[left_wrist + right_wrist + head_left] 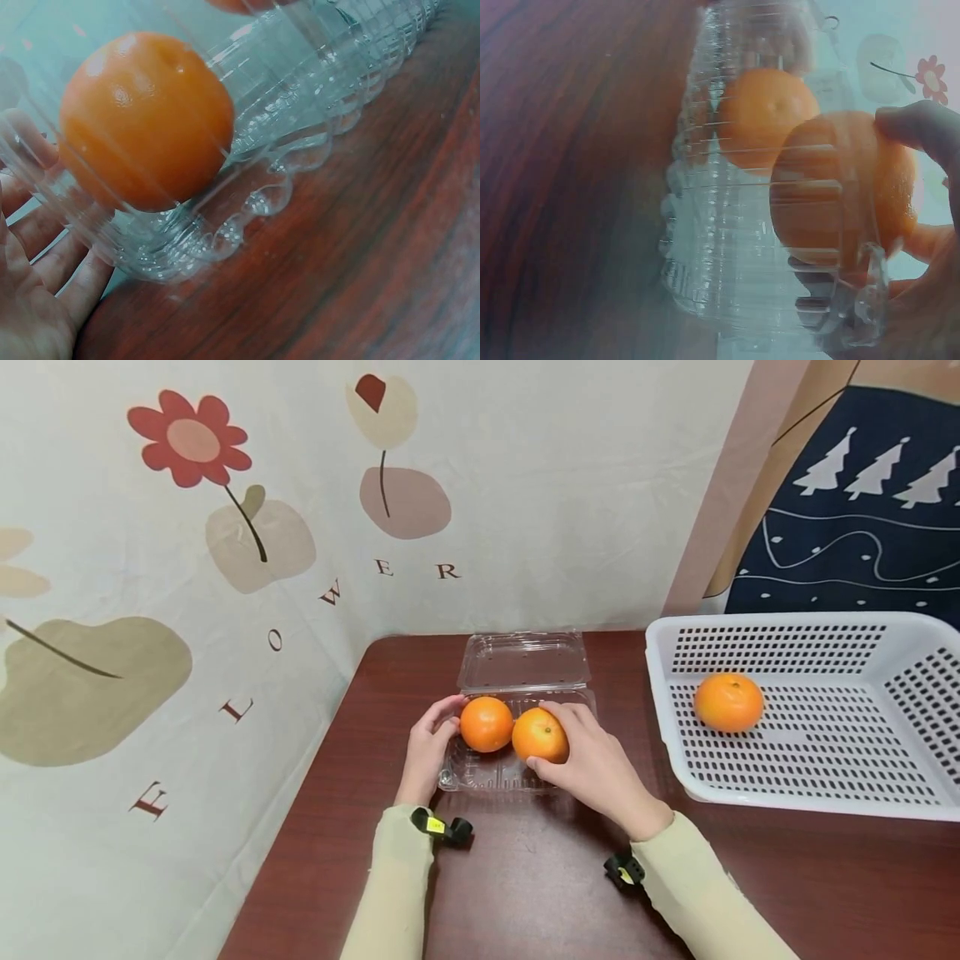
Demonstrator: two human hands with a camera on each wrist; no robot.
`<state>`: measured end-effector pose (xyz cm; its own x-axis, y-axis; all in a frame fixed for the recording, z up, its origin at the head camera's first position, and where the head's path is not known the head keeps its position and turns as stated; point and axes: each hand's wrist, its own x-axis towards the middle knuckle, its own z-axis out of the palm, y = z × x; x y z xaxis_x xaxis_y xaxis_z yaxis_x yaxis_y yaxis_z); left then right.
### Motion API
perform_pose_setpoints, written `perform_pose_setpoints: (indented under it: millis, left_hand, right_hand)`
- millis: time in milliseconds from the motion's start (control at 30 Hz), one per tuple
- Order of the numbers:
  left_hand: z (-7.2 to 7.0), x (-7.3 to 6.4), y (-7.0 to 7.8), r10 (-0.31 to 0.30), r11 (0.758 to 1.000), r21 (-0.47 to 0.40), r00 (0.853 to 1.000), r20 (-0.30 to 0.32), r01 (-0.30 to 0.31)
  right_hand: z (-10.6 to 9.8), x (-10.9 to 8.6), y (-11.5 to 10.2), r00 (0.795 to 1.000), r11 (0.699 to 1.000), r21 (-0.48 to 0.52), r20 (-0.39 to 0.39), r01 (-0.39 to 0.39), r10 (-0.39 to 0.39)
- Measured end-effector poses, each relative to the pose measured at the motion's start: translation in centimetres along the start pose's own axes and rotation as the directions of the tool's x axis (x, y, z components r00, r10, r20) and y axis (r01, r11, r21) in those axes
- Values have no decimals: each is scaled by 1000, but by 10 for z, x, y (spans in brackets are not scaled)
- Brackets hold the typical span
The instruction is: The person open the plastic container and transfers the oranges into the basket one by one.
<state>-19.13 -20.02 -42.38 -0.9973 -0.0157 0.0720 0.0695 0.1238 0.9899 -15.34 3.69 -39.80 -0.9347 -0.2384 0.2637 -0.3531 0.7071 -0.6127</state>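
A clear plastic clamshell box (491, 774) lies on the table with its lid (525, 662) folded back. In its left half sits an orange (486, 725), also seen through the plastic as a large orange (146, 124) in the left wrist view. My left hand (430, 747) touches the left wall of the box, its fingers (56, 259) fairly straight along the plastic. My right hand (600, 768) grips a second orange (538, 737) between thumb and fingers, over the right half of the box. In the right wrist view this orange (896, 187) overlaps the box's wall.
To the right stands a white perforated basket (667, 727) holding one orange (729, 702). Brown wood-grain table (510, 893) lies under everything. A flower-print cloth (562, 527) hangs behind and to the left, and a dark tree-print cloth (840, 543) hangs behind the basket.
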Motion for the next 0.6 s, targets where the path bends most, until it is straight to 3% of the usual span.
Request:
perform_pose_setpoints:
  millis: [267,600]
  left_hand:
    - [0,-1,0,2,1000,-11,1000,5,-2]
    - [0,0,0,8,1000,-2,1000,5,-8]
  right_hand:
    - [-3,0,1,999,996,84,13,-42,41]
    - [-5,-1,3,1000,991,136,4,6,-6]
